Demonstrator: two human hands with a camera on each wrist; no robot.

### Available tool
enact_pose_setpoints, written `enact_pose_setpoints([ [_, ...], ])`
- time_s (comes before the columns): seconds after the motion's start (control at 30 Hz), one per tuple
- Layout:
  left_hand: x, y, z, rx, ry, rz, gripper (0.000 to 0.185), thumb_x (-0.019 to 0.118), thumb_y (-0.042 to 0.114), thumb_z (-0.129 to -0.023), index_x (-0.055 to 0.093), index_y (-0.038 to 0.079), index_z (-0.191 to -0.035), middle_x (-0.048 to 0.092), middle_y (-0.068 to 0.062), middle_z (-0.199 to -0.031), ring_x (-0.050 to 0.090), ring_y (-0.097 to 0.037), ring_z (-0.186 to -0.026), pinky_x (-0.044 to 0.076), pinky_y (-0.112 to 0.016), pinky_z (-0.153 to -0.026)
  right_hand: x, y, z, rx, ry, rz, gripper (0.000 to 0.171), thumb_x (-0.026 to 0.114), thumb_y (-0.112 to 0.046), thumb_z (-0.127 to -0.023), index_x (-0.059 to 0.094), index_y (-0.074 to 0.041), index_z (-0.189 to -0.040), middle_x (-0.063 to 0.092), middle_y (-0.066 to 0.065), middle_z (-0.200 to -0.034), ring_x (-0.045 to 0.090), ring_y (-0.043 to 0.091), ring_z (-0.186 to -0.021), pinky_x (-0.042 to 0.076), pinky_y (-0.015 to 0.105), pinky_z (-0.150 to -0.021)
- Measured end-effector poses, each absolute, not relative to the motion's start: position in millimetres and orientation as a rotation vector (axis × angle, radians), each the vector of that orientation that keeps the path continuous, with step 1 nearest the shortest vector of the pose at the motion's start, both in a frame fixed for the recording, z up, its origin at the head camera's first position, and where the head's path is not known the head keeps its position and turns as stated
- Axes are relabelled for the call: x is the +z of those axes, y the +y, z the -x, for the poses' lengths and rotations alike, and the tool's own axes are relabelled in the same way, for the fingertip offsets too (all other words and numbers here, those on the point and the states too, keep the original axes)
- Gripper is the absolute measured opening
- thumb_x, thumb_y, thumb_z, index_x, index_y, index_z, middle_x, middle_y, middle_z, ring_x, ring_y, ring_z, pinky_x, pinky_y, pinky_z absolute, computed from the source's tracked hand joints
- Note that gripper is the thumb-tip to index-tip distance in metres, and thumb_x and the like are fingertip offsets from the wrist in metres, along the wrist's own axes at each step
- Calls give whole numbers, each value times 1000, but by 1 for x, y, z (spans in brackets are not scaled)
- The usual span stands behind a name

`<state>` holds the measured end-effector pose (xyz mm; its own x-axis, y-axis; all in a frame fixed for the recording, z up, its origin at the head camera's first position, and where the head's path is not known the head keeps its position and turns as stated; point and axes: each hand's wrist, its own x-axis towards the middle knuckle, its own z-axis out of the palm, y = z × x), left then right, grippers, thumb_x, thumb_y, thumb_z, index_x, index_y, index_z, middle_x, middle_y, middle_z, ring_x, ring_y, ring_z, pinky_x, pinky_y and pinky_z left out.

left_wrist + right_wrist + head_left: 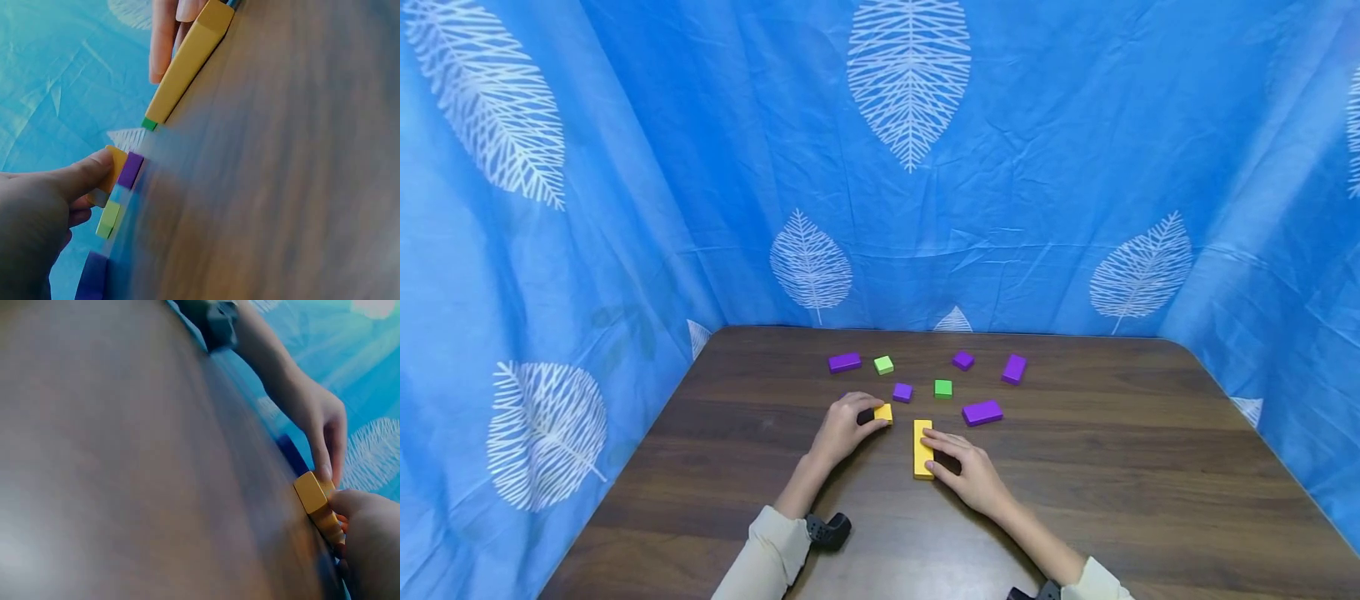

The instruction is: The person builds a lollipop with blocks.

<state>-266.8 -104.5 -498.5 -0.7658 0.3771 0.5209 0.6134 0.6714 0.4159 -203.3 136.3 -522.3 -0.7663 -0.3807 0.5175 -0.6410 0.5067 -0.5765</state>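
Nearest: two cream sleeves enter from the bottom edge of the head view, each wrist wearing a black camera mount, over a dark wooden table.
Right hand: the right hand lies beside a long yellow block, fingers fairly straight, their tips touching the block's right side and top; it is not curled round it.
Long yellow block: it lies flat on the table, its length running away from the person, roughly at the table's middle.
Left hand: the left hand pinches a small yellow block between thumb and curled fingers, on or just above the table, just left of the long block's far end.
Middle ground: a small purple block, a dark green block and a wide purple block lie just beyond the hands, apart from one another.
Farther: a purple bar, a light green block, a purple cube and a tilted purple block form a loose row.
Background: a blue curtain printed with white leaves closes in the table on three sides.
Wrist views: both are blurred, showing the yellow blocks close to fingertips.
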Motion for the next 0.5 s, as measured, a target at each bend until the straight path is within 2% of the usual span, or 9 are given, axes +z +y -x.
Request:
enact_pose_setpoints([
  [0.33,-502,-85,260,-864,-2509,878,33,75,28,-77,71,6,-101,67,-4,-98,61,-17,-96,49,-31,-85,-525,136,169,1057,-2324,-961,33,71,-17,-81,66,-8,-113,61,4,-121,56,21,-109,46,39,-88],
  [0.5,-503,-82,258,-863,-2505,883,32,76,28,-76,71,7,-100,68,-3,-95,62,-16,-94,49,-30,-84,-524,133,162,1076,-2308,-979,34,72,-18,-81,66,-10,-113,61,2,-120,57,21,-107,46,35,-88],
])
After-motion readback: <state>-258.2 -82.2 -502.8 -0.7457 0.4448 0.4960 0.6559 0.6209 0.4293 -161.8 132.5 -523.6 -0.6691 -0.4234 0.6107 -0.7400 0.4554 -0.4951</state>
